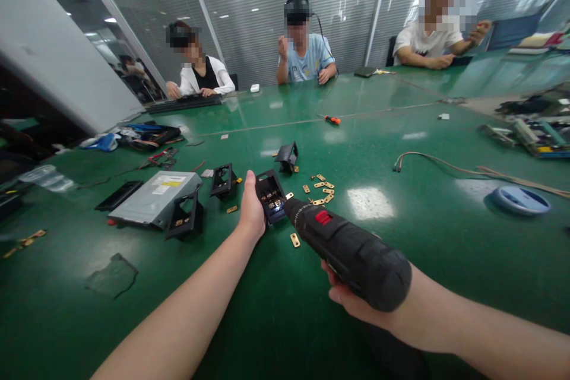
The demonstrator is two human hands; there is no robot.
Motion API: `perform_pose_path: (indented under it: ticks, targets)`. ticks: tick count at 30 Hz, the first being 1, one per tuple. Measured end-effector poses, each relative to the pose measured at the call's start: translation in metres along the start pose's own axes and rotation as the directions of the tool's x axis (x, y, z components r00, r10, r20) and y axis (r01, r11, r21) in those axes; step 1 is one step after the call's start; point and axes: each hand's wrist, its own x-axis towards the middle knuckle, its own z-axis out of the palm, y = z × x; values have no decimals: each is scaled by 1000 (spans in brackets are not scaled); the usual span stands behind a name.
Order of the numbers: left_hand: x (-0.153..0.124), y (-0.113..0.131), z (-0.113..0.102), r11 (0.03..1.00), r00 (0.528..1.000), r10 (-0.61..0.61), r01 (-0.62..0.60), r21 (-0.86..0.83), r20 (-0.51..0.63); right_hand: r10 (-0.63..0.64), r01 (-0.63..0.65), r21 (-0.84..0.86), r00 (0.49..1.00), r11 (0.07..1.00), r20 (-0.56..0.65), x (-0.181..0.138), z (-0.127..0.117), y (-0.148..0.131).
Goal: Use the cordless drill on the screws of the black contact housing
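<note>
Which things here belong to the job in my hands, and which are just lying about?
Likely job:
power drill in right hand
black housing in left hand
brass plates
similar housings

Seemingly lying about:
orange screwdriver
silver box
blue round object

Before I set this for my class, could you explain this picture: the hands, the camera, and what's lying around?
There is no robot: a camera on a person's head looks forward and down. The person's bare left hand holds an open black plastic housing with brass-coloured parts inside. The right hand grips a black power drill with a red switch, its nose beside the housing. On the glossy green tabletop are small flat brass-coloured plates, three similar black housings, a flat silver metal box and an orange-handled screwdriver. Three people sit opposite.
</note>
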Motion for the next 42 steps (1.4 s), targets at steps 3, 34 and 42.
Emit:
perform_pose_path:
  ticks: [3,34,42]
  targets:
    - [1,-1,-1,1000,1000,12,-12,9,1,8,-8,21,1000,1000,6,0,1,-2]
    - [6,-4,-5,998,999,37,-39,40,33,52,-55,66,998,996,44,-1,1,-10]
    - [3,-1,-2,999,1000,26,-26,21,12,-27,27,3,998,1000,48,1,2,-4]
